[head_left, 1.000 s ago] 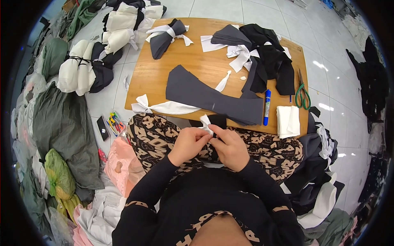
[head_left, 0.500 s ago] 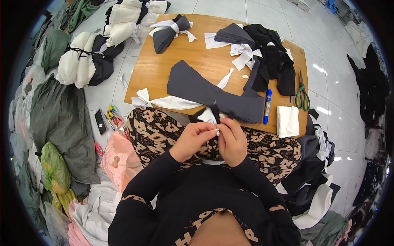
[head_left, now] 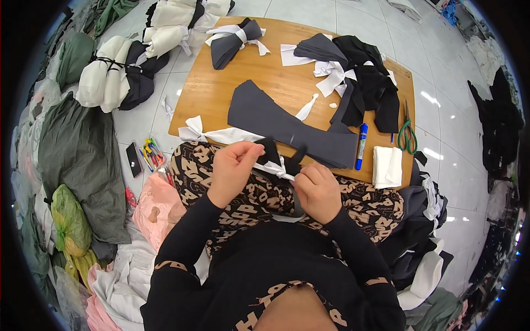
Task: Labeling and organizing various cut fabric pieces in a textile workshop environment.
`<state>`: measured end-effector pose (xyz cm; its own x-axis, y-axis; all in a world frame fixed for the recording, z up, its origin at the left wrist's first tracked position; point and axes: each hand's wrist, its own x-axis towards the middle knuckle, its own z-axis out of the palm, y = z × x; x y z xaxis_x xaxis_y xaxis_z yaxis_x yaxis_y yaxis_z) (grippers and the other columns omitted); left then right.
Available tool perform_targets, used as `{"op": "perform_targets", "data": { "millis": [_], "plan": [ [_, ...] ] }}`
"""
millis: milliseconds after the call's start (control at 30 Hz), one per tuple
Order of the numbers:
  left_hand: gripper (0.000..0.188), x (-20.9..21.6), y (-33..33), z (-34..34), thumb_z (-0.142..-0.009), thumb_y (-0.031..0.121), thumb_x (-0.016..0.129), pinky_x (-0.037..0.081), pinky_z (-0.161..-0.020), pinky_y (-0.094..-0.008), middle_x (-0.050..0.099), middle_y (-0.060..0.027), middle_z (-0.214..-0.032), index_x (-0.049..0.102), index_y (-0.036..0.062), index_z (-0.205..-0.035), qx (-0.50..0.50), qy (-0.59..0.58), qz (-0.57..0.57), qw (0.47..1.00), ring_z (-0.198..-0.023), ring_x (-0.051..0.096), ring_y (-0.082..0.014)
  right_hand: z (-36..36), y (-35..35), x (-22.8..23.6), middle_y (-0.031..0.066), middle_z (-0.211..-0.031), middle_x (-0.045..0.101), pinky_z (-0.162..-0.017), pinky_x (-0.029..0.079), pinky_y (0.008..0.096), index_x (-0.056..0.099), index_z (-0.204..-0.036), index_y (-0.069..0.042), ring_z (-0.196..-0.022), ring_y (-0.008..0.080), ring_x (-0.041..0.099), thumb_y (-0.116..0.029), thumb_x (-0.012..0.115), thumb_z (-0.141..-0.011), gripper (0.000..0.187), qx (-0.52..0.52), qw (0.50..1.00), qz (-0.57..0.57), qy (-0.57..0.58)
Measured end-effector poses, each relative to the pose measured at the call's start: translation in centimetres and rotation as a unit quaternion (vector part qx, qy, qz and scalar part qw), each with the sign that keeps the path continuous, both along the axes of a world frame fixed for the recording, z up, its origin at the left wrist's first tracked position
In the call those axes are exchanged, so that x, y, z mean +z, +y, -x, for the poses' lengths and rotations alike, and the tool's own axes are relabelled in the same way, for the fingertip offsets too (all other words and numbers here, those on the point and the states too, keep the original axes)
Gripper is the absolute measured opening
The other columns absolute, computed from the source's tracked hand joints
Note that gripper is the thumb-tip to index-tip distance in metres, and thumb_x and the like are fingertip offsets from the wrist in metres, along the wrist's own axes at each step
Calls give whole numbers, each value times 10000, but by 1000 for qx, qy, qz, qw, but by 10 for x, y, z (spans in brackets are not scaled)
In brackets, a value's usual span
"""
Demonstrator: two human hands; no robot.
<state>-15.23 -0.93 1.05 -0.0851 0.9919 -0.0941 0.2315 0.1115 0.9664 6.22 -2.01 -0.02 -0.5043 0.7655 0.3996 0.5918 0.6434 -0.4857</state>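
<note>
A white cloth strip [head_left: 271,166] is knotted around a bundle of black fabric pieces [head_left: 269,150] just above my lap. My right hand [head_left: 319,190] is closed, pinching the strip's right end close to the knot. My left hand [head_left: 233,170] is closed at the other side, thumb and forefinger pressed together beside the black fabric. The strip's left part runs into that hand, though its end is hidden. Beyond my hands a fanned stack of dark grey fabric pieces [head_left: 287,126] lies on the wooden table [head_left: 204,94], partly over another white strip [head_left: 232,136].
A blue marker [head_left: 361,147], green-handled scissors [head_left: 407,135] and folded white cloth [head_left: 387,167] lie at the table's right. Tied grey pieces [head_left: 234,47] and black fabric [head_left: 367,83] sit at the back. A phone [head_left: 133,160] and pink bag [head_left: 157,204] are on the left floor.
My hands have moved apart from their close pinch, the left up and leftward, the right slightly to the right. The knotted white strip now shows stretched between them.
</note>
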Motion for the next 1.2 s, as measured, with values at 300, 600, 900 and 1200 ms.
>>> {"op": "perform_targets", "data": {
  "millis": [300, 600, 900, 1200],
  "plan": [
    [645, -30, -11, -22, -788, 251, 760, 440, -952, -361, 561, -177, -1247, 484, -25, -1301, -139, -67, 28, 988, -1138, 556, -259, 19, 6, 8, 54, -980, 535, -663, 453, 220, 602, -1005, 15, -773, 99, 565, -122, 587, -952, 147, -56, 820, 410, 396],
    [416, -24, 217, 44, -847, 213, 656, 506, -817, -429, 657, -232, -1035, 580, 94, -1238, 17, 252, -243, 937, -977, 626, -400, -30, 9, -1, 105, -1044, 567, -717, 500, 252, 586, -1128, 23, -824, 146, 619, -131, 631, -912, 268, -128, 865, 408, 263],
    [498, -71, 277, 81, -777, 348, 730, 507, -826, -455, 581, -179, -1111, 598, 127, -1203, 23, 591, -26, 806, -1034, 593, -345, -63, 15, 1, 118, -945, 618, -715, 522, 282, 643, -990, 14, -803, 198, 649, -110, 660, -872, 172, -201, 911, 324, 160],
    [412, -87, 35, 48, -777, 200, 748, 468, -866, -411, 588, -203, -1059, 597, -36, -1079, 16, 401, -90, 911, -1006, 565, -365, -61, 123, -41, 160, -877, 663, -761, 494, 397, 675, -892, -11, -860, 333, 633, -220, 635, -863, 214, -163, 958, 237, 10]
  ]
}}
